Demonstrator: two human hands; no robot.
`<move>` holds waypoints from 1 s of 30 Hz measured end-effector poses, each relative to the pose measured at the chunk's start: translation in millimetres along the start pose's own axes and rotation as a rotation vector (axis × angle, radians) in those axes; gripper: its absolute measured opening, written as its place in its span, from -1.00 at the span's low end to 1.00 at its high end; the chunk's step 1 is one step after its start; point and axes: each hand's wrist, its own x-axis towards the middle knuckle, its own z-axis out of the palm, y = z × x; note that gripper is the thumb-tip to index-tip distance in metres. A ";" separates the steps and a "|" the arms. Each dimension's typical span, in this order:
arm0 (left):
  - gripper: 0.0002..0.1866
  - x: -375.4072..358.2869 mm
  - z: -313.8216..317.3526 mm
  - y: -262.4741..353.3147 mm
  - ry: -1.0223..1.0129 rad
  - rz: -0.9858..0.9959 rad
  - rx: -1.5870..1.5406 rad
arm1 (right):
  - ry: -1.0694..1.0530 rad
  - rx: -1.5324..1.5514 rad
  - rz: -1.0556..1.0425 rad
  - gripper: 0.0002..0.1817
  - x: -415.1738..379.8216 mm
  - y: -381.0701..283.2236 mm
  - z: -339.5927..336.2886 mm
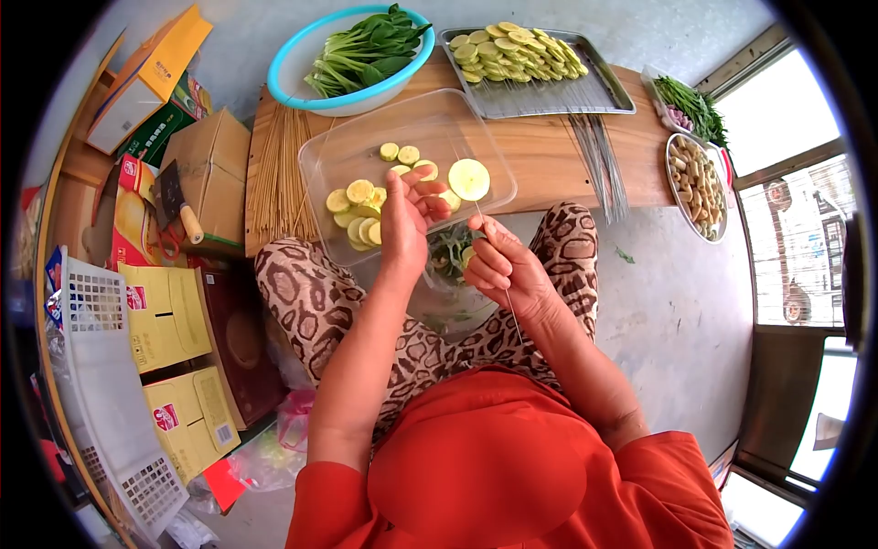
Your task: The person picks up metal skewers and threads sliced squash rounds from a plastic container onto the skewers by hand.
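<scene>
My right hand [508,265] pinches a thin metal skewer [512,316] that slants up from my lap. At its upper end a round, pale yellow-green zucchini slice [469,180] faces me. My left hand [410,220] hovers over the clear plastic tub [494,137], palm turned inward, its fingers apart and slightly curled, with nothing visible in them. Loose zucchini slices [359,212] lie in that tub, some behind my left hand. On the metal tray [608,87] at the back, several more slices [517,53] sit in overlapping rows with skewers sticking out.
A blue-rimmed basin [285,69] of leafy greens stands at the back left, bamboo skewers [279,174] beside the tub. Metal skewers [599,160] overhang the table's front edge. At right is a dish of tan pieces [697,183]. A cleaver [174,197] rests by boxes at left.
</scene>
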 end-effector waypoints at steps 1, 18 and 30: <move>-0.38 2.6 -3.1 1.9 0.034 0.007 0.014 | 0.000 0.004 0.000 -0.74 -1.6 -1.3 -0.5; -0.79 39.7 -81.8 12.6 0.312 0.214 0.668 | 0.380 -0.591 -0.014 -0.76 -37.6 2.2 -39.2; -0.58 92.1 -70.0 -31.8 0.030 0.438 2.000 | 0.426 -0.731 0.001 -0.75 -51.6 15.1 -46.9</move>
